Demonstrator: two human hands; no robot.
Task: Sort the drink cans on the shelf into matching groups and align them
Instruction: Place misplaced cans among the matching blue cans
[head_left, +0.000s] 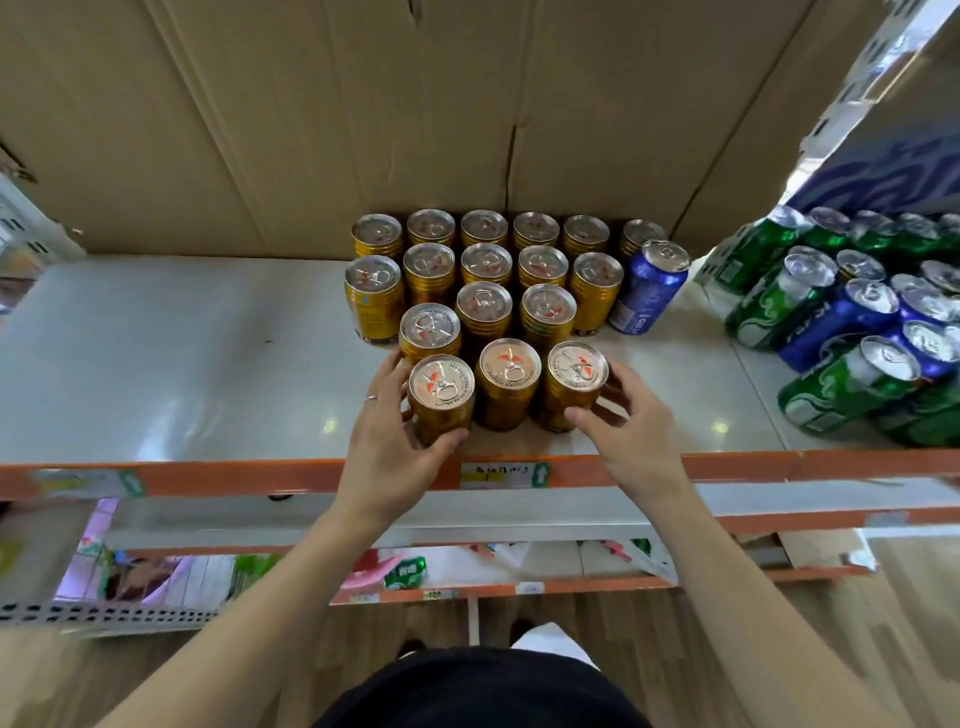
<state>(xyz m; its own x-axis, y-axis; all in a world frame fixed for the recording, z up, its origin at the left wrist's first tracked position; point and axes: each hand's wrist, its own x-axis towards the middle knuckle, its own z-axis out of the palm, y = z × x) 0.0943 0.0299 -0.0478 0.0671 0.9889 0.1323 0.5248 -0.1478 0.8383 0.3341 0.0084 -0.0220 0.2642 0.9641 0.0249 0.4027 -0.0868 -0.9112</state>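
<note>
– At 6 o'clock, on the front edge of the shelf (156, 364): left hand (395, 441) grips the front-left gold can (441, 400), fingers (452, 439) curled round its side. Right hand (634, 431) holds the front-right gold can (574, 384) the same way. Middle gold can (508, 382) stands between them, untouched.
– Risk there?
– That row sits just behind the orange rail (753, 465). Drag either can toward 6 and it could tip over the lip and drop. Squeeze both inward and the middle one may pop out of line.
– Further in?
– Gold block (488, 265) toward 12, packed can against can, rows uneven on its 9 o'clock side. A hard shove from the front would likely ripple back and skew those rows.
– Strays?
– One blue can (649, 286) at 2 o'clock of the block, touching the gold ones or just beside them, can't tell which. Looks tilted, maybe just the lens. A bump could fell it.
– Far right?
– Green and blue cans (857, 322) at 3 o'clock, mixed, not sorted. Some seem to lean, so a careless reach could topple several. Cardboard box (311, 130) at 12 backs everything, so there's no room to push deeper.
</note>
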